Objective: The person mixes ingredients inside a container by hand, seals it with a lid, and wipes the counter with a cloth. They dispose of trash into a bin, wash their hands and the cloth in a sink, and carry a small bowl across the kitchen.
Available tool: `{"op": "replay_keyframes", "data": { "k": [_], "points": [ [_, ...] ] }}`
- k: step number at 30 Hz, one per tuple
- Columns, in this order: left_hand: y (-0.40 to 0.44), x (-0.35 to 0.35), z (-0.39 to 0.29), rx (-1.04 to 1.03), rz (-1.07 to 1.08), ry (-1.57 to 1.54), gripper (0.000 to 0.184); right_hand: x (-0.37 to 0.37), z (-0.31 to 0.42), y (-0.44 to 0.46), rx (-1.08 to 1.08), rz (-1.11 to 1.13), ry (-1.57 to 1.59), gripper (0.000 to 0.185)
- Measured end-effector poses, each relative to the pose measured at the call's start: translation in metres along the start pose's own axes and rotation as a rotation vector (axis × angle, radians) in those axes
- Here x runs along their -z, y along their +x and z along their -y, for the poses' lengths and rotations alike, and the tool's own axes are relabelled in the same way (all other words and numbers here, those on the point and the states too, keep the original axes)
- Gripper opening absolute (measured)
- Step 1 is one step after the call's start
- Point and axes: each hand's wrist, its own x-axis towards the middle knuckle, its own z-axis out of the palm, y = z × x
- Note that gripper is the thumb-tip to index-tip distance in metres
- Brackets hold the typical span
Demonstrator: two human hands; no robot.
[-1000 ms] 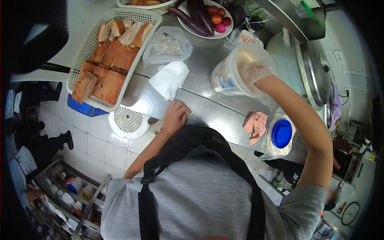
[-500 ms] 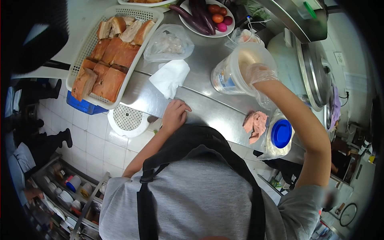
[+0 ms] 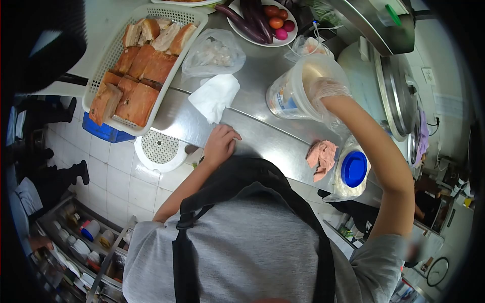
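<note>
My left hand (image 3: 221,143) rests on the near edge of the steel counter (image 3: 262,146), its fingers lying loosely on the metal with nothing in them. Just beyond its fingertips is a crumpled white cloth or paper (image 3: 216,97). My right hand (image 3: 328,95), in a clear plastic glove, reaches into a large translucent plastic bucket (image 3: 288,96) that tilts toward me. The bucket's wall and the glove's folds hide the fingers, so what they hold cannot be seen. Some pale beige content (image 3: 314,70) shows inside the bucket.
Left stands a white basket (image 3: 194,48) of browned meat slabs. Behind are a clear plastic bag (image 3: 213,53) and a plate (image 3: 237,29) of eggplants and tomatoes. A pink cloth (image 3: 322,159) and a blue-lidded container (image 3: 354,169) lie right. A big pot (image 3: 358,76) stands beyond.
My right hand stays inside the bucket, with the forearm shifted very slightly. My left hand has not visibly moved.
</note>
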Motion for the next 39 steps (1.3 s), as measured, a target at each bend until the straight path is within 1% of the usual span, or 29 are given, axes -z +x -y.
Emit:
{"op": "replay_keyframes", "data": {
  "k": [2, 4, 6, 8, 10, 12, 14, 15, 17, 18, 20, 25, 27, 29, 30, 33, 35, 36, 38, 39],
  "points": [
    [0.0, 0.0, 0.001, 0.003, 0.001, -0.001, 0.02, 0.015, 0.016, -0.008, -0.087, 0.074, 0.034, 0.047],
    [0.0, -0.001, 0.001, 0.013, 0.005, -0.001, 0.021, 0.017, 0.019, -0.012, -0.017, 0.012, -0.079, 0.045],
    [0.001, 0.0, 0.0, 0.016, 0.004, 0.0, 0.021, 0.017, 0.019, -0.012, 0.078, -0.026, -0.266, 0.044],
    [0.002, 0.001, -0.003, 0.016, 0.006, 0.001, 0.022, 0.012, 0.008, -0.01, 0.167, -0.046, -0.348, 0.042],
    [0.002, 0.002, -0.004, 0.018, 0.003, 0.004, 0.022, -0.004, -0.02, -0.006, 0.244, -0.065, -0.288, 0.042],
    [0.001, 0.002, -0.002, 0.006, 0.0, -0.004, 0.021, -0.012, -0.028, -0.007, 0.252, -0.08, 0.0, 0.042],
    [0.001, 0.001, -0.001, 0.002, -0.006, -0.006, 0.02, -0.024, -0.031, -0.002, 0.149, -0.075, 0.3, 0.041],
    [0.001, 0.001, -0.001, 0.004, -0.008, -0.002, 0.02, -0.033, -0.028, 0.006, 0.041, -0.063, 0.456, 0.04],
    [0.001, 0.001, -0.002, 0.006, -0.006, 0.0, 0.02, -0.039, -0.027, 0.009, -0.063, -0.08, 0.465, 0.04],
    [0.001, 0.001, -0.002, 0.008, -0.003, -0.001, 0.02, -0.028, -0.017, 0.002, -0.056, -0.108, 0.32, 0.039],
    [0.001, 0.001, -0.001, 0.009, 0.0, 0.0, 0.02, -0.017, -0.01, -0.002, 0.026, -0.119, 0.053, 0.039],
    [0.001, 0.002, -0.003, 0.023, 0.0, 0.001, 0.019, -0.008, -0.026, 0.001, 0.401, -0.028, -0.56, 0.041],
    [0.001, 0.002, -0.002, 0.024, 0.001, 0.003, 0.019, -0.01, -0.027, 0.01, 0.273, 0.001, -0.182, 0.042],
    [0.001, 0.001, -0.001, 0.023, 0.004, 0.0, 0.018, -0.009, -0.022, 0.01, 0.173, 0.013, 0.037, 0.041],
    [0.001, 0.002, -0.001, 0.022, 0.006, -0.002, 0.018, -0.007, -0.017, 0.006, 0.142, 0.011, 0.07, 0.039],
    [0.001, 0.001, 0.0, 0.019, 0.007, -0.005, 0.019, 0.01, -0.003, -0.01, 0.179, 0.012, 0.194, 0.028],
    [0.001, 0.001, 0.0, 0.015, 0.008, -0.007, 0.019, 0.038, 0.003, -0.023, 0.272, 0.249, -0.001, 0.026],
    [0.001, 0.002, 0.0, 0.014, 0.009, -0.009, 0.019, 0.084, 0.021, -0.035, 0.326, 0.484, -0.243, 0.028],
    [0.001, 0.003, -0.002, 0.016, 0.014, -0.013, 0.019, 0.111, 0.016, -0.048, 0.416, 0.672, -0.358, 0.029],
    [0.002, 0.003, -0.002, 0.02, 0.017, -0.014, 0.019, 0.114, -0.006, -0.05, 0.453, 0.622, -0.23, 0.028]
  ]
}}
